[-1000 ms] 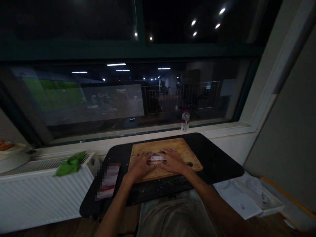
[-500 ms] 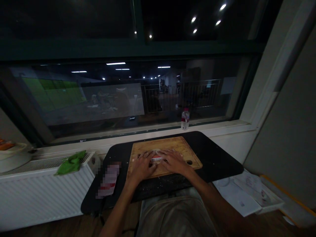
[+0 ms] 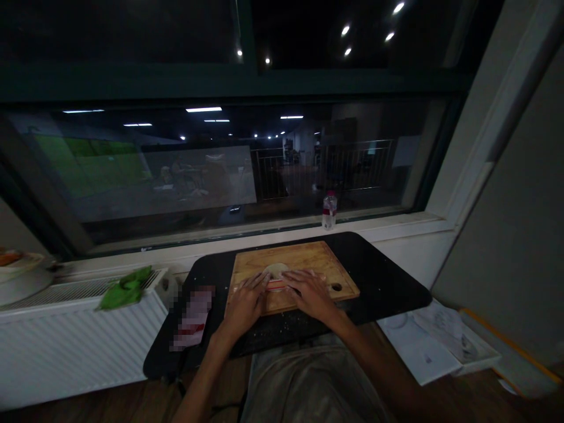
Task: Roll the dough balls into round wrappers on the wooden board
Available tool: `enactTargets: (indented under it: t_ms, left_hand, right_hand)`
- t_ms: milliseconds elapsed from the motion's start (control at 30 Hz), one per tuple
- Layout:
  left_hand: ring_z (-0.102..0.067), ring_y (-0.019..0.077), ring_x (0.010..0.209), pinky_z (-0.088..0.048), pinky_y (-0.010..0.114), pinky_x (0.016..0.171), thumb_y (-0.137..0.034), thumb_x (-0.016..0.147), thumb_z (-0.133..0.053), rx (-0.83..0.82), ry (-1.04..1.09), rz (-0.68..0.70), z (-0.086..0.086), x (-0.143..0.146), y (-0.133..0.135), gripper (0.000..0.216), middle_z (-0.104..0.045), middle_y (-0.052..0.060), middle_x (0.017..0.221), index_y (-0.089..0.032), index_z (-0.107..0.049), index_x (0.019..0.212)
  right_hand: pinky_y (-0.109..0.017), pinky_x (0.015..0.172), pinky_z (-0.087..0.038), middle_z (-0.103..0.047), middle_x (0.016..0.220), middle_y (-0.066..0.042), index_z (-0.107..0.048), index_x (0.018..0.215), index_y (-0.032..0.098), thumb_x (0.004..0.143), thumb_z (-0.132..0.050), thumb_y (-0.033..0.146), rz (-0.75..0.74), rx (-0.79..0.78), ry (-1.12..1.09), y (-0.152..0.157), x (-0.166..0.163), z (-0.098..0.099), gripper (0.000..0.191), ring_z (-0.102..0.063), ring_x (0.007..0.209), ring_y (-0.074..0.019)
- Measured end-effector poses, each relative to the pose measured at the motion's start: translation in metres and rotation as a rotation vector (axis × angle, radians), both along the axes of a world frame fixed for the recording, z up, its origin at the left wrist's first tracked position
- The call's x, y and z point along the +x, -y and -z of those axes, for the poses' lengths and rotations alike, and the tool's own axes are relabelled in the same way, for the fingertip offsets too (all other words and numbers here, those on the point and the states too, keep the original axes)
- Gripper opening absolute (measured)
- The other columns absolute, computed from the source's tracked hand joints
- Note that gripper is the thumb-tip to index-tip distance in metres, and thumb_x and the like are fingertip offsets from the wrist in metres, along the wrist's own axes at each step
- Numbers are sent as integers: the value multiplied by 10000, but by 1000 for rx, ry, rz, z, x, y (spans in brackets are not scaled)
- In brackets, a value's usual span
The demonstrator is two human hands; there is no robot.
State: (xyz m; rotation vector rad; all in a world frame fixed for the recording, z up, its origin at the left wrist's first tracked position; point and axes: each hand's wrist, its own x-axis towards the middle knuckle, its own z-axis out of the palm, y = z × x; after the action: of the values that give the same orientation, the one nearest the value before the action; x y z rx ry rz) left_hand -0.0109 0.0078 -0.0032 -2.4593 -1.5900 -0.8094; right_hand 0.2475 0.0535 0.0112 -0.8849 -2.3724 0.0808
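A round, pale sheet of dough (image 3: 275, 269) lies on a wooden cutting board (image 3: 304, 254), partly covered by my hands. Across its near part runs a whitish rolling pin (image 3: 276, 285) with red stripes; its ends are mostly under my palms. My left hand (image 3: 247, 298) rests over the pin's left side, fingers stretched forward and the thumb toward me. Over the right side lies my right hand (image 3: 308, 289), its fingers flat and angled inward to the left. Both hands press from above rather than wrapping round the pin.
The board sits on a black folding table (image 3: 374, 276) with white specks. A pixelated packet (image 3: 194, 320) lies at left. On the windowsill stands a bottle (image 3: 329, 210). A green cloth (image 3: 126, 289) drapes the radiator (image 3: 88, 352); an open white box (image 3: 440, 346) is low at right.
My hands have drawn slightly apart, and more of the dough shows beyond the rolling pin. The pin's red stripes look different, as if it has turned. The camera view has shifted slightly.
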Motion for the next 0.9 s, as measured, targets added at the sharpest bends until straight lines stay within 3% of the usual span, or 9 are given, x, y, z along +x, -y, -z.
enactTargets:
  t_ms: [133,333,567,700,900]
  left_hand:
    - [-620,254,1501,-524,530,1252,-67,1012,-489,35,42,44,4,-2,8,628,-671,68,1595,-291,-632,1582]
    - [-667,242,1448,-538,538,1249,-197,1089,-511,6,180,102,10,-4,16,470,-736,32,1513,-336,-716,1489]
    - [-621,247,1499,-457,543,1322,-259,1103,-489,-56,181,93,1,-7,5,460,-709,26,1550,-339,-712,1497]
    - [-614,246,1501,-431,509,1332,-203,1085,-451,-82,64,-6,-5,-5,-11,523,-679,48,1591,-304,-655,1556]
    - [-513,300,1591,-424,507,1299,-309,1125,-407,-64,-51,-198,-14,6,-38,541,-659,89,1613,-263,-544,1647]
  right_hand:
    - [-530,1269,-424,-731,1503,-48,-690,1527,334,1078,-574,149,-8,21,-58,9,2,7,500,-659,1427,-245]
    - [-520,1267,-443,-760,1454,-13,-765,1423,373,1034,-586,98,-34,9,-131,18,2,14,509,-681,1405,-226]
    - [-511,1255,-477,-756,1456,-42,-748,1465,328,1068,-552,182,-16,-106,-76,12,3,-3,466,-697,1389,-250]
    - [-497,1274,-454,-748,1479,-58,-748,1470,306,1101,-541,220,-13,-116,8,-7,3,-12,433,-633,1467,-254]
    - [-520,1298,-417,-752,1477,-69,-831,1316,263,1095,-534,212,-25,-90,71,-45,-1,-15,373,-533,1545,-271]
